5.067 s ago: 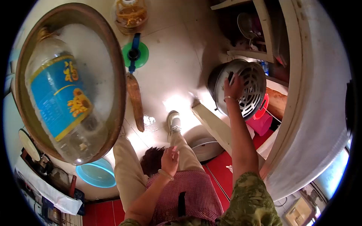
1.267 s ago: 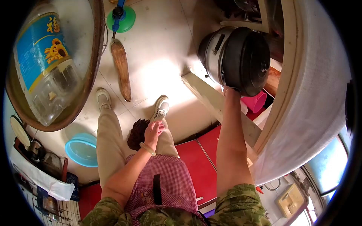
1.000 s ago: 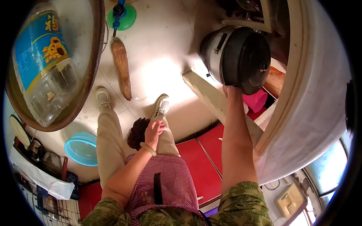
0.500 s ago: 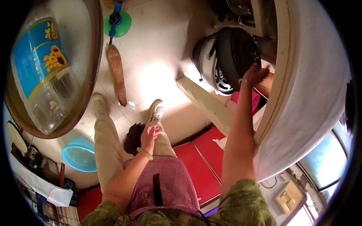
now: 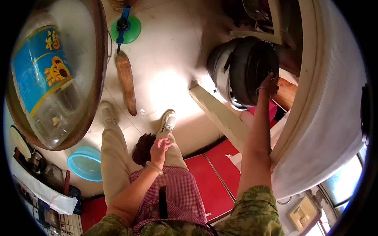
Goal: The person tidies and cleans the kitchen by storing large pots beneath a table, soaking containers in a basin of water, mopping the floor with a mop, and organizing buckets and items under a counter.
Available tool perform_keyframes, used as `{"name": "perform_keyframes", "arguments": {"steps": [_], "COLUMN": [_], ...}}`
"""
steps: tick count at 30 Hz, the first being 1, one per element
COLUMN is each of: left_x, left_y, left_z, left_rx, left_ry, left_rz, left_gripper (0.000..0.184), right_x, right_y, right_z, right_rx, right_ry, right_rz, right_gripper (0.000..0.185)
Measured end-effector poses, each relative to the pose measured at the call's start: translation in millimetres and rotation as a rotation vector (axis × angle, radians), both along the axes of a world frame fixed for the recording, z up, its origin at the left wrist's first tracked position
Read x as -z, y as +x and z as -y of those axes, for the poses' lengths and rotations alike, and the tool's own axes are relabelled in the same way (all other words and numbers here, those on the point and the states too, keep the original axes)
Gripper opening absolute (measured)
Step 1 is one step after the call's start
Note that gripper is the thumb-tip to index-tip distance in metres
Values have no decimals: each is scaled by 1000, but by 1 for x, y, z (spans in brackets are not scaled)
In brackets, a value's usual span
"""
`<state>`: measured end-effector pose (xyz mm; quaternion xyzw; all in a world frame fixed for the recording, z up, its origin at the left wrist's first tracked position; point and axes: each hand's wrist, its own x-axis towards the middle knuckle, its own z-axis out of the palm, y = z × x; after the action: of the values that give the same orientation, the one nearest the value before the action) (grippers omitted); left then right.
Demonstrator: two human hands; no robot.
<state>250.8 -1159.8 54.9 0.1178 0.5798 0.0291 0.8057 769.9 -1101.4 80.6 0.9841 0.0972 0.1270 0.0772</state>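
Observation:
My right hand (image 5: 269,84) reaches far forward with its fingers closed at the middle of a dark round lid (image 5: 252,63). Tilted on edge from this view, the lid lies against a silver pot (image 5: 222,80), leaving only a narrow gap at the lower rim. The knob under my fingers is mostly hidden. In front of my apron (image 5: 173,192), my left hand (image 5: 159,151) hangs with loosely bent fingers, holding nothing. A dark brown shaggy thing (image 5: 142,149) shows just beside it.
A wooden beam (image 5: 218,114) runs beside the pot below a white-covered surface (image 5: 323,98). On the floor are a long brown wooden piece (image 5: 126,82), a green disc (image 5: 134,29) and a blue basin (image 5: 84,163). An oil bottle (image 5: 43,78) lies in a large brown-rimmed vessel (image 5: 100,78) at left.
My right hand has swung the lid down over the pot's opening, covering the slotted inside seen before. My left hand stays near my apron. The whole view has shifted slightly.

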Motion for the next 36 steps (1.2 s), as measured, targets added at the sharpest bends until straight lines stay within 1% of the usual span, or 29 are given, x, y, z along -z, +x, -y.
{"name": "perform_keyframes", "arguments": {"steps": [1,2,5,8,11,14,17,20,23,25,26,29,32,36], "left_x": [1,2,-5,-3,-1,-1,2,-3,-1,-2,-3,-1,-1,-5], "left_y": [1,3,9,12,14,18,22,28,31,32,34,34,36,38], "left_z": [-1,0,-5,0,0,2,7,6,5,4,3,0,-3,-8], "left_rx": [4,7,24,31,47,48,51,47,32,12,-2,7,19,-16], "left_ry": [2,-2,13,25,32,39,54,51,60,69,77,110,81,67], "left_rz": [4,-10,-20,-16,-16,2,3,1,15,13,7,3,22,29], "left_gripper": [43,42,41,39,36,33,31,30,29,28,27,26,28,30], "right_x": [2,7,16,13,37,32,43,22,13,16,19,45,53,60], "right_y": [10,18,20,33,56,56,43,12,7,8,10,44,57,68], "right_z": [0,2,7,11,29,26,55,49,49,47,47,73,77,85], "right_rx": [-11,-49,-45,-17,-84,7,-334,38,89,85,83,-19,70,117], "right_ry": [-47,-23,56,125,221,106,276,176,192,166,155,266,118,214], "right_rz": [-28,-18,86,69,150,85,309,235,165,182,187,227,320,224], "right_gripper": [60,58,53,47,47,43,40,37,36,36,36,38,40,42]}}
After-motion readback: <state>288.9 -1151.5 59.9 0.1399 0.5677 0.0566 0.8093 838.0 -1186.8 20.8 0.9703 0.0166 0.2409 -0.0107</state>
